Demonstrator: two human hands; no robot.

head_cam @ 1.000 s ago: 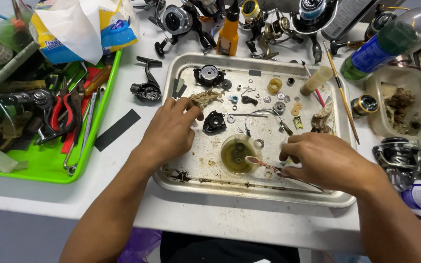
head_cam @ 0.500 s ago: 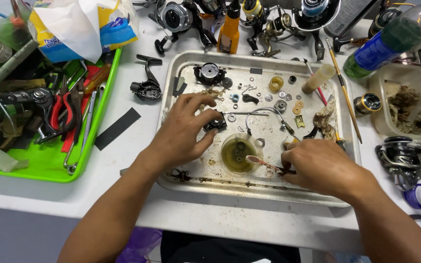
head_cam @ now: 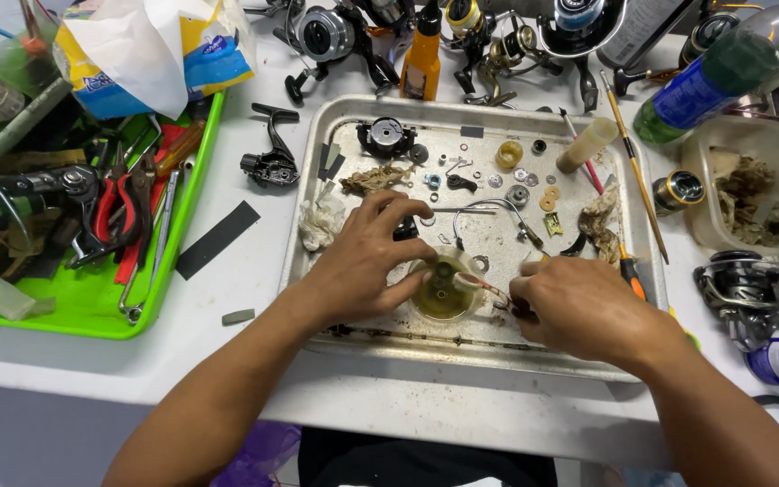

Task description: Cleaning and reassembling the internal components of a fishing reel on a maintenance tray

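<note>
Over a metal tray (head_cam: 317, 180), the left hand (head_cam: 367, 257) gripped a small cup (head_cam: 442, 293) of yellowish liquid; the right hand (head_cam: 579, 307), beside it, pinched a thin brush (head_cam: 480, 286).

White worktable (head_cam: 254, 271), metal tray (head_cam: 317, 194), green tray (head_cam: 187, 225), black strip (head_cam: 218, 239), reel body (head_cam: 270, 162)

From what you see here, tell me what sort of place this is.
Probably a fishing reel repair bench. A metal tray holds small loose parts, spinning reels crowd the back edge, and a green tray holds pliers and other tools.
</note>
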